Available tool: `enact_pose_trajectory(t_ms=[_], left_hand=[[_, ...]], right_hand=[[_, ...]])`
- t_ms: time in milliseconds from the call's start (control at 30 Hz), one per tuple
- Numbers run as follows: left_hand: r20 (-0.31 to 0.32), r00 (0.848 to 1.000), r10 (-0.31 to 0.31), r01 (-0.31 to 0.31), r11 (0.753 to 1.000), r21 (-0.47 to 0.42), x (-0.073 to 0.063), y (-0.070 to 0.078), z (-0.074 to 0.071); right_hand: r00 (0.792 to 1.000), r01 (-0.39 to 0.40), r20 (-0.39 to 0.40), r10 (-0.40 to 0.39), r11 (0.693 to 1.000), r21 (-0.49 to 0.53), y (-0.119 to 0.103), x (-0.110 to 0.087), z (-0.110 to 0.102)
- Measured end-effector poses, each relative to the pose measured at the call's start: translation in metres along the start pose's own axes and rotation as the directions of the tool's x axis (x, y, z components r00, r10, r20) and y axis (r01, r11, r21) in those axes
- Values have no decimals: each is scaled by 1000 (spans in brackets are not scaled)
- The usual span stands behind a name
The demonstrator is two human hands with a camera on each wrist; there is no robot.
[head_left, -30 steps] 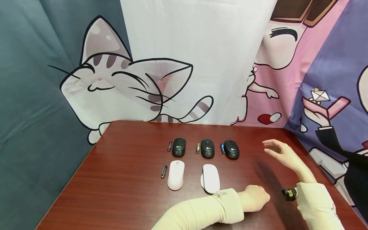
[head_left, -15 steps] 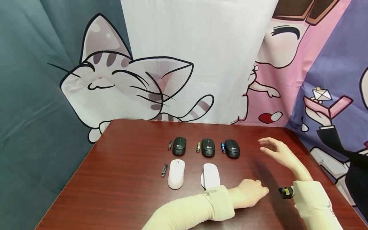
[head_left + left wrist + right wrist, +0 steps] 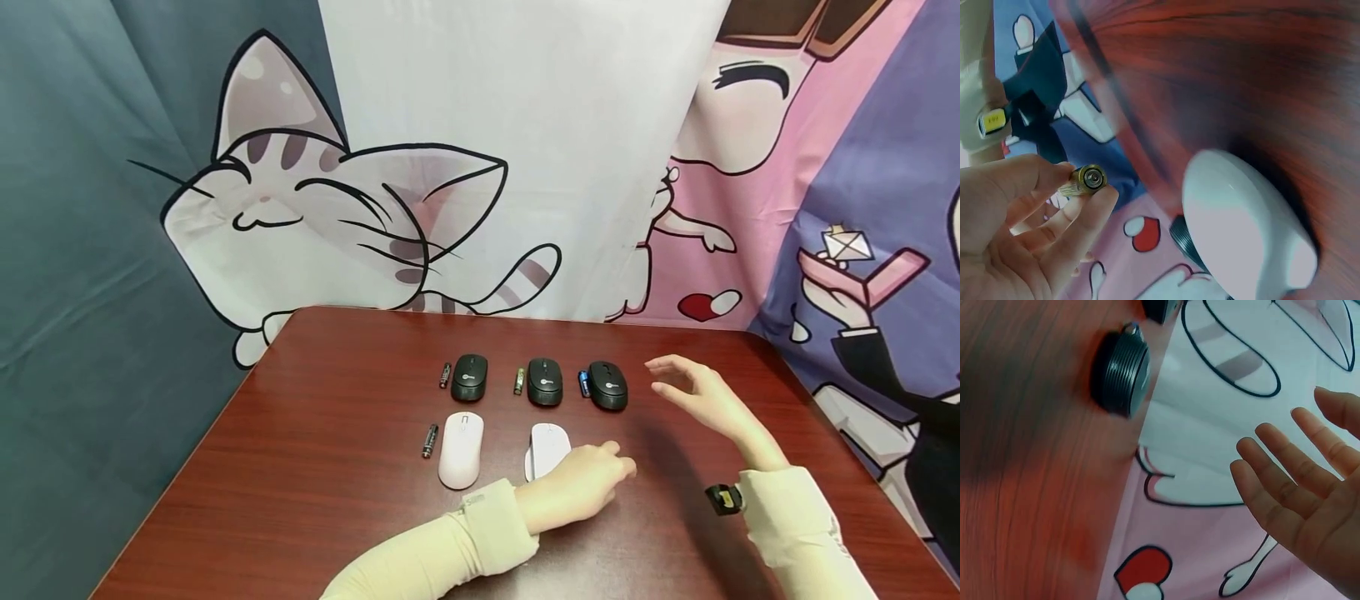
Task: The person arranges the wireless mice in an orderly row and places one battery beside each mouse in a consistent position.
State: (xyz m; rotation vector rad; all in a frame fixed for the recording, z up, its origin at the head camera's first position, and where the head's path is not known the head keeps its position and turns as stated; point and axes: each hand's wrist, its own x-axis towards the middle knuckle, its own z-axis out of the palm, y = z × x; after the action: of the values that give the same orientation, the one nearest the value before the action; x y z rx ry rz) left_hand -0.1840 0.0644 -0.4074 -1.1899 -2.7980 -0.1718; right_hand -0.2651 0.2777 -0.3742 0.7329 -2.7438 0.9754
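Note:
My left hand pinches a gold battery between thumb and fingers; the head view hides that battery. The hand hovers by a white mouse and partly covers it. A thin white piece juts from that mouse's left side. To its left lies a pinkish-white mouse with a dark battery beside it. My right hand is raised over the table's right part, fingers loosely extended and holding nothing. Nearest to it is a black mouse with a blue battery at its left.
Farther left in the back row are a middle black mouse with a gold-green battery, and a left black mouse with a dark small battery. A printed curtain hangs behind the brown table.
My left hand has moved left and away from me, now partly over the white mouse. The right hand has drifted left toward the black mouse. The mice stay put.

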Motion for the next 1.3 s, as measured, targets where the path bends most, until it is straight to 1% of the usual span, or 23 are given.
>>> enact_pose_trajectory(t_ms=[67,133,233,333,400,533,633,700,833,900,1000,1067,1167,1233,1300], left_hand=[[-26,1000,-8,8,1000,-18,-5,-8,0],[-42,999,-27,25,998,-53,-9,-17,0],[-55,995,-80,74,992,-100,-18,-34,0],[-74,987,-143,132,981,-141,-27,-52,-1],[-88,978,-187,170,970,-172,-34,-63,-2],[-75,965,-253,225,936,-272,-45,-80,-1],[-51,960,-277,245,911,-333,-51,-89,3],[-38,956,-290,259,900,-352,-54,-93,6],[-22,950,-313,285,889,-359,-55,-100,7],[0,944,-330,309,884,-350,-54,-103,7],[45,932,-361,353,867,-351,-51,-107,7],[72,924,-376,377,863,-337,-48,-108,8],[107,917,-383,397,865,-306,-44,-108,12],[132,917,-377,399,875,-274,-39,-108,14],[182,906,-381,418,870,-260,-33,-108,14]], right_hand=[[1000,-1,11,1,1000,-7,-4,3,5],[1000,3,31,-2,1000,-8,-8,7,12],[997,13,74,-14,1000,14,-13,15,24],[994,15,106,-19,999,44,-19,21,35],[993,13,116,-20,998,60,-21,24,44],[989,24,142,-33,998,59,-26,21,64],[985,54,163,-62,997,53,-31,16,79],[979,84,181,-92,995,49,-34,13,87],[963,157,221,-156,987,13,-43,10,98],[952,197,239,-190,980,-9,-48,11,100],[934,242,283,-218,969,-52,-56,11,105],[921,258,321,-222,963,-73,-60,10,108],[904,242,385,-186,965,-101,-66,7,114],[897,239,406,-171,963,-122,-68,6,118],[892,250,418,-172,958,-140,-67,5,120]])
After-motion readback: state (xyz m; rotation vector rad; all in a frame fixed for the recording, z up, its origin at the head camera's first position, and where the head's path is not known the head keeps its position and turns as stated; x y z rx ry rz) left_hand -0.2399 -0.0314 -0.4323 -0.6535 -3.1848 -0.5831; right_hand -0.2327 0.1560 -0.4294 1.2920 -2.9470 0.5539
